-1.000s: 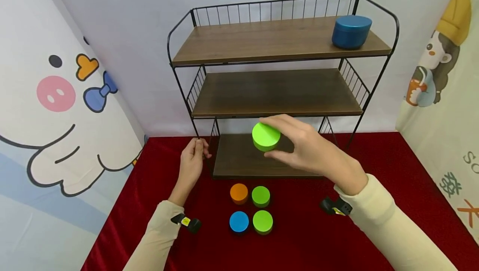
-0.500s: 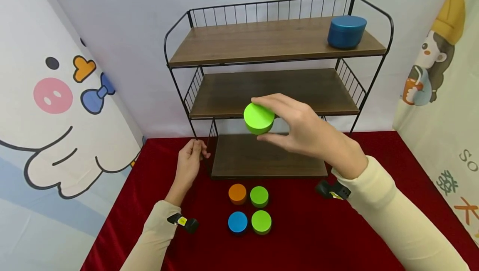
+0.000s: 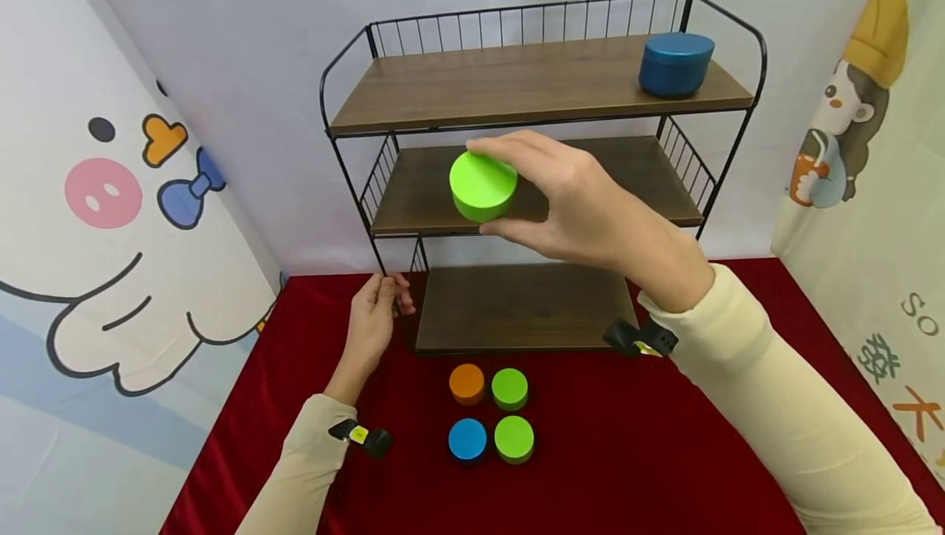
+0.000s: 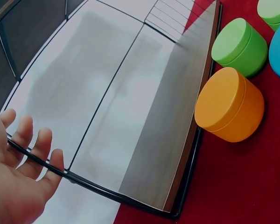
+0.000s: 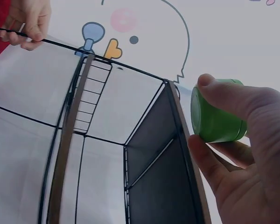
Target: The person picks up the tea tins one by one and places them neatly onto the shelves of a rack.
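Observation:
My right hand (image 3: pixel 579 198) pinches a round green lidded jar (image 3: pixel 481 185) between thumb and fingers. It holds the jar in the air before the middle shelf (image 3: pixel 531 162) in the head view; the right wrist view also shows this green jar (image 5: pixel 217 114). At the left front post of the black wire-and-wood rack (image 3: pixel 509 121), my left hand (image 3: pixel 371 317) grips the thin metal frame. The left wrist view shows the fingers (image 4: pixel 39 147) curled round that black rod (image 4: pixel 91 184).
In front of the rack, an orange jar (image 3: pixel 467 384), two green jars (image 3: pixel 510 388) and a blue jar (image 3: pixel 467 440) stand on red cloth (image 3: pixel 627 445). A dark blue tin (image 3: pixel 675 65) sits at the right of the top shelf (image 3: pixel 509 80).
My right hand has lifted the green jar up and slightly left, from before the bottom shelf to the middle shelf's height. The left hand stays on the post. The head view has shifted slightly.

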Tool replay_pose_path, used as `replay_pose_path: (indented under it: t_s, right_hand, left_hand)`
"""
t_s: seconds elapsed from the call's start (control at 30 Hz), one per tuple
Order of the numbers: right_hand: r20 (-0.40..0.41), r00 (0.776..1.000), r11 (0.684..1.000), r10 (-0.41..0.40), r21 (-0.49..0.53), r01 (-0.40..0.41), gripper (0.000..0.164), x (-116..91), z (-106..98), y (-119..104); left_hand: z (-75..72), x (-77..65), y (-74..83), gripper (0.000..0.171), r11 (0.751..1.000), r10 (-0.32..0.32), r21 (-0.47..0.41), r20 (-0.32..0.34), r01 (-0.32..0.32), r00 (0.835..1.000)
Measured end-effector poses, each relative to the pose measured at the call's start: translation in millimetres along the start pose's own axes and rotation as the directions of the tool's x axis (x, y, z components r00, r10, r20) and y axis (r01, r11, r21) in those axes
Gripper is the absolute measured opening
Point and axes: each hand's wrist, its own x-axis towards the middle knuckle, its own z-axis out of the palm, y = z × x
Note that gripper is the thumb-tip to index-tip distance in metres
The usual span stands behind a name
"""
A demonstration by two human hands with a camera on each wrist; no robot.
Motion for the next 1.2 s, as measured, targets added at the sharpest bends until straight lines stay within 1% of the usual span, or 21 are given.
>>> replay_pose_path:
  t_s: [0.13,0.27,0.53,0.67,0.83,0.97,1.2]
  right_hand:
    - [-0.004,1.000,1.000,0.012,0.001,-0.012,0.071,11.2,-2.9,-0.5]
    - [-0.011,0.999,1.000,0.030,0.009,-0.030,0.071,20.2,-5.1,1.1]
    - [-0.040,0.998,0.999,0.043,0.017,-0.043,0.069,38.8,-3.8,7.6]
    - [-0.048,0.998,0.999,0.031,-0.008,-0.031,0.067,46.8,-3.1,10.0]
    - [-0.046,0.998,0.998,0.044,-0.043,-0.046,0.064,57.3,-4.5,13.2]
    - [-0.040,0.997,0.997,0.072,-0.036,-0.074,0.063,65.3,-3.6,16.9]
    - [0.008,0.993,0.991,0.117,-0.068,-0.116,0.064,74.7,-2.9,23.6]
  left_hand:
    - [-1.4,0.0,0.6,0.039,0.999,-0.026,0.020,-0.003,0.026,1.000]
    - [-2.5,-0.1,0.9,0.039,0.999,-0.038,0.029,0.003,0.038,0.999]
    - [-3.7,-0.1,0.8,0.041,0.998,-0.041,0.043,-0.004,0.041,0.999]
    - [-3.9,0.5,0.9,0.042,0.998,-0.034,0.046,0.005,0.034,0.999]
    - [-4.2,1.5,2.6,0.041,0.998,-0.025,0.055,0.020,0.024,0.999]
    - [-5.0,1.2,3.1,0.041,0.998,-0.033,0.060,0.027,0.031,0.999]
    - [-5.8,0.4,2.7,0.041,0.998,-0.037,0.059,0.029,0.036,0.999]
